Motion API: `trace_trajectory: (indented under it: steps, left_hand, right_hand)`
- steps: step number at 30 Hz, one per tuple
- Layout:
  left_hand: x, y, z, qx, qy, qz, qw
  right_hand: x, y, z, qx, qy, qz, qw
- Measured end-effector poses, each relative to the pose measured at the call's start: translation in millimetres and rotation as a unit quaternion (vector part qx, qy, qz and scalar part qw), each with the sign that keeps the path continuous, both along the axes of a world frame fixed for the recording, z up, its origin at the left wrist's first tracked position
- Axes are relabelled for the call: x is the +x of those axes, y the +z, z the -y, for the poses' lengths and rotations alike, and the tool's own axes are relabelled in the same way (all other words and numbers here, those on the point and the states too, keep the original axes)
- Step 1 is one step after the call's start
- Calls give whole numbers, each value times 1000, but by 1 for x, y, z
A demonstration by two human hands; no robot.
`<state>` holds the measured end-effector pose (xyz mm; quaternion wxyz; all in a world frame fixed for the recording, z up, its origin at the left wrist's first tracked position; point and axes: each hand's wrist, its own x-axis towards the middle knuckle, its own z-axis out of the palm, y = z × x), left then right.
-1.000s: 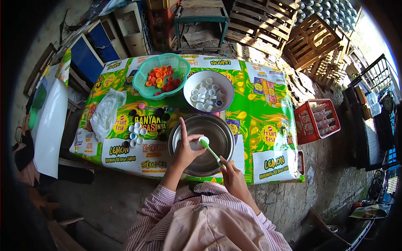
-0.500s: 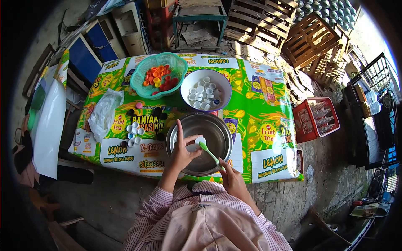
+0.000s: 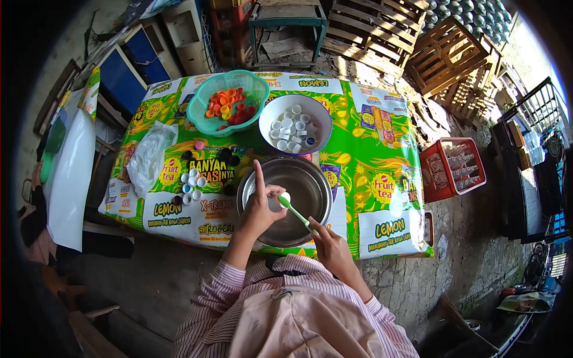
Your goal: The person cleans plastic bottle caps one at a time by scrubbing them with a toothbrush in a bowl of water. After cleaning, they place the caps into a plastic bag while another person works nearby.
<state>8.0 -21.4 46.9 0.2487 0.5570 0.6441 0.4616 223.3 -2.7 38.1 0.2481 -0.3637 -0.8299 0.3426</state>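
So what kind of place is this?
Probably a storage yard or informal workshop, judging by the wooden pallets beyond the table, the rough, worn floor, and a plastic-covered table set up with containers of small caps.

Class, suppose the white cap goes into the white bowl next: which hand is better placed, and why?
Probably the left hand: it pinches the white cap and sits nearer the white bowl. The right hand is occupied with the green brush.
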Motion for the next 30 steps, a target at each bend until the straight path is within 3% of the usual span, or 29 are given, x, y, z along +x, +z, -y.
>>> trace_trajectory:
  steps: [7, 11, 13, 15, 17, 19, 21, 27, 30]
  left_hand:
    - [1, 5, -3, -24, -20, -12, 999]
    - [-2, 1, -4, 7, -7, 38, 999]
    - [-5, 0, -5, 21, 0, 60, 998]
    - [-7, -5, -6, 66, -27, 149, 986]
    - [-11, -15, -6, 63, -44, 188, 979]
    - [-12, -21, -5, 50, -57, 284, 956]
    - [-13, -24, -3, 52, -56, 312, 947]
    - [-15, -29, -1, 39, -60, 409, 910]
    - [-12, -21, -2, 18, -61, 502, 863]
  right_hand:
    - [-3, 6, -3, 16, 2, 8, 1000]
    - [-2, 2, -10, 2, -27, 26, 999]
    - [-5, 9, -10, 3, -20, -20, 1000]
    - [-8, 13, -8, -12, -2, -13, 1000]
    - [-9, 6, -9, -84, -17, -21, 996]
    - [-11, 11, -8, -75, -21, -19, 997]
    - [-16, 19, -2, -141, -28, -75, 987]
    - [-16, 0, -2, -153, -48, -86, 983]
    - [-19, 11, 3, -138, -30, -103, 985]
